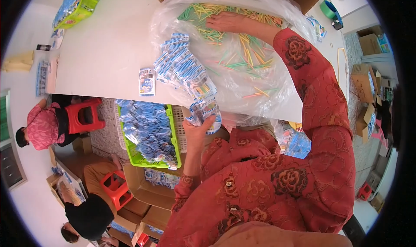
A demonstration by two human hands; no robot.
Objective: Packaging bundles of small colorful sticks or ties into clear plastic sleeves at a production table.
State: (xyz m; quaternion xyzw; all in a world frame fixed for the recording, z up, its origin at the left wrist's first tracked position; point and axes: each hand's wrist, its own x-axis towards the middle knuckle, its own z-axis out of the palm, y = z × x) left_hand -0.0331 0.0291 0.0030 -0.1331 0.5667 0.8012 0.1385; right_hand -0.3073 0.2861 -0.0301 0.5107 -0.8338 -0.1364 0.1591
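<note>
Packets (pixel 211 111) in blue and white are gripped by our left hand (pixel 196 130), beside the near left corner of the clear plastic (pixel 286 88). More overlap in a pile (pixel 184 65) at its left. Toward its far edge, our right hand (pixel 223 21) touches coloured sticks (pixel 271 18); whether it grips any, we cannot tell.

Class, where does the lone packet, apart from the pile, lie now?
In the head view, the lone packet lies left of centre on the white table, near its front edge and just left of the packet pile.
</note>
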